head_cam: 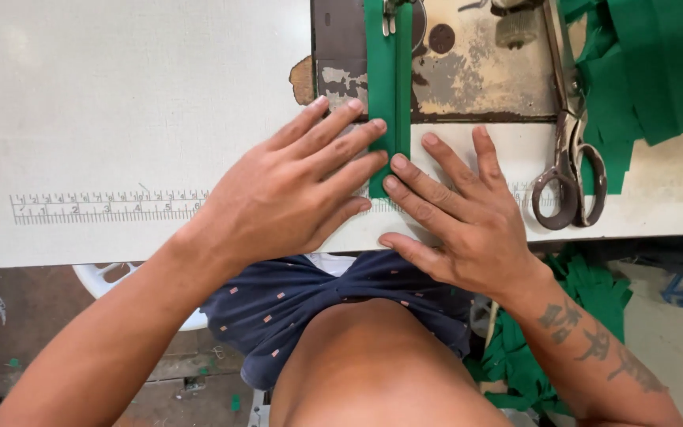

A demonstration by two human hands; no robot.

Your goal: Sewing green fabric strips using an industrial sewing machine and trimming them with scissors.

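Hands lie flat on the sewing table (120,95), near its front edge, and press a narrow folded green fabric strip (390,87) between them. The left hand (294,190) rests palm down with fingers extended and spread; its fingertips touch the left side of the strip. The right hand (460,213) is likewise palm down, fingers extended, with the index and middle fingertips on the lower end of the strip. Neither hand is clenched and neither grips anything; both only hold the strip down.

The strip runs straight from the front edge of the table toward the rear, across the worn metal machine bed (476,75), and passes under the presser foot (390,16) at the top edge of the view. Judged from this layout, the upper end is already fed to the foot, while the length between foot and fingers remains to be stitched; no seam can be made out at this size.

Scissors (569,158) lie on the table to the right of the right hand, handles toward the front edge. A pile of green fabric pieces (658,71) occupies the right rear corner. A printed ruler scale (104,207) runs along the front edge.
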